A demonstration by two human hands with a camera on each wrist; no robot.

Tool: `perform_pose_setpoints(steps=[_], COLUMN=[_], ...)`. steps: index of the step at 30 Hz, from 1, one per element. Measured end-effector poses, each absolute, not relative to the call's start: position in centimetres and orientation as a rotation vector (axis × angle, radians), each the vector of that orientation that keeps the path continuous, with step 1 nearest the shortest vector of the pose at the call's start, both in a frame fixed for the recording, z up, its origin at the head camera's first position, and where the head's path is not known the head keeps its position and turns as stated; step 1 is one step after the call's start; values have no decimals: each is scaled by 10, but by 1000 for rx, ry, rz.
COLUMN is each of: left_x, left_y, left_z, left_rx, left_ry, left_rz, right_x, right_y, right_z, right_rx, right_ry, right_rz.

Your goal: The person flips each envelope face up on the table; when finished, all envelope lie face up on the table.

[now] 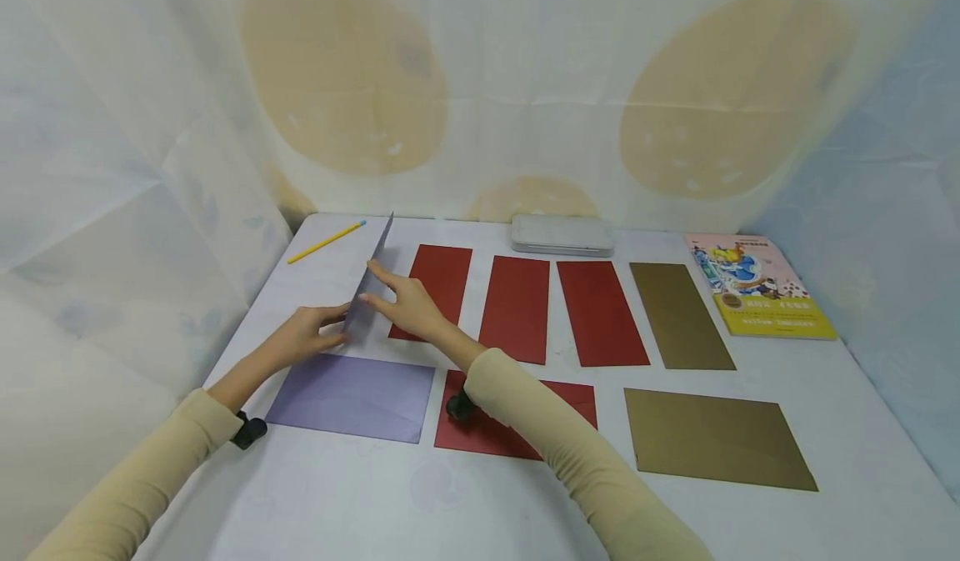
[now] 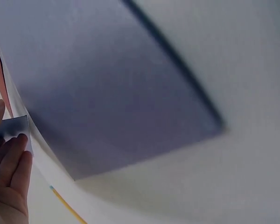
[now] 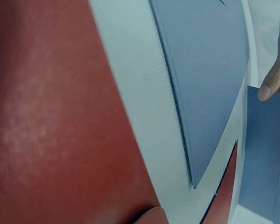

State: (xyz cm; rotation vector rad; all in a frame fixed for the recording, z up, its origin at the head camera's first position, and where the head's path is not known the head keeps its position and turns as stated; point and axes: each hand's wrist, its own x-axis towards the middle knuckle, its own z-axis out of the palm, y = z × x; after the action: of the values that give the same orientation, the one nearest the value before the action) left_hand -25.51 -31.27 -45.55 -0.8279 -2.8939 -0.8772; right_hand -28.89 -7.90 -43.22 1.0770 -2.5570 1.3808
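Left hand: left hand reaches forward from the near-left, its grip pinching the lower edge of the raised purple sheet.
Right hand: right hand lies flat-fingered against the sheet's right face, released.
Sheet: plain lilac, tilted nearly upright on the bench, left of the red sheets.

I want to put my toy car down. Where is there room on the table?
Bare table runs along the near edge, below the lavender sheet and gold sheet. The middle is crowded with red sheets, and both hands hold a purple sheet at the left.
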Motion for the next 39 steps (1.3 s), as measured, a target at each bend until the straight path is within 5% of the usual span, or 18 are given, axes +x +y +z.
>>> perform_pose_setpoints(steps=[39], left_x=[-231], left_y=[-313], left_z=[-432], left_rx=[-790], left_ry=[-2437], left_rz=[-652], right_x=[-287], right_y=[-79], right_z=[-435], right_rx=[1303], right_ry=[-2634], right_rz=[1056])
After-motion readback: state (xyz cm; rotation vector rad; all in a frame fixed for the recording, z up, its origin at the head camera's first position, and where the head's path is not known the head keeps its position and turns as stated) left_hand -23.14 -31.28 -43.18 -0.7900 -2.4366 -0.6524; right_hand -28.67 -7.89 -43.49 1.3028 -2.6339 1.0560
